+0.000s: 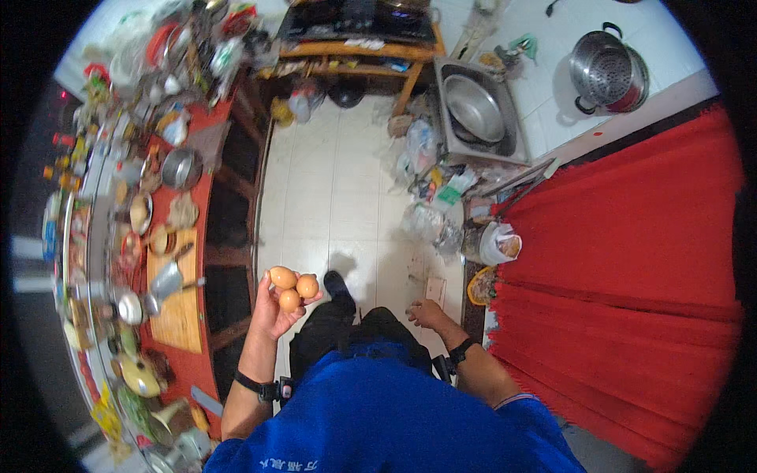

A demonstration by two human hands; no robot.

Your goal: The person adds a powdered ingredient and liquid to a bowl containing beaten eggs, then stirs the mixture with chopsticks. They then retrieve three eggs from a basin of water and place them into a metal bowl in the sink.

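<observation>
My left hand (273, 317) is raised with the palm up, and three brown eggs (289, 300) rest in it against the fingers. At the right, my right hand (428, 314) hangs low over the floor with loosely bent fingers, and I see nothing in it. To the left of the eggs runs a red-topped counter (218, 311). On it lie a wooden cutting board (181, 327) and a cleaver (167, 280).
A metal pot (181, 169) and several bowls crowd the left counter. A sink (511, 146) holding a metal basin (473, 109) is ahead right. Plastic bags (426, 223) line the right side of the tiled floor (311, 193). A red curtain (623, 292) hangs at right.
</observation>
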